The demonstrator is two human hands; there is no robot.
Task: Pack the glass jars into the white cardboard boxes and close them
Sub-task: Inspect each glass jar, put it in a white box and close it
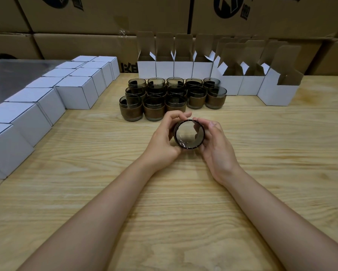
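A dark glass jar [189, 134] is held tilted above the wooden table [183, 202], its open mouth facing me. My left hand [165, 138] grips its left side with curled fingers; my right hand [215, 141] grips its right side. Behind it stands a cluster of several smoked glass jars with brown bands [172, 98]. Several open white boxes [242, 83] with raised flaps line the back, from the middle to the right. Several closed white boxes [52, 94] run in rows along the left.
Large brown cardboard cartons [105, 18] are stacked as a wall behind the table. A grey metal surface [11, 77] lies at the far left behind the closed boxes. Bare wood shows in front of and to the right of my hands.
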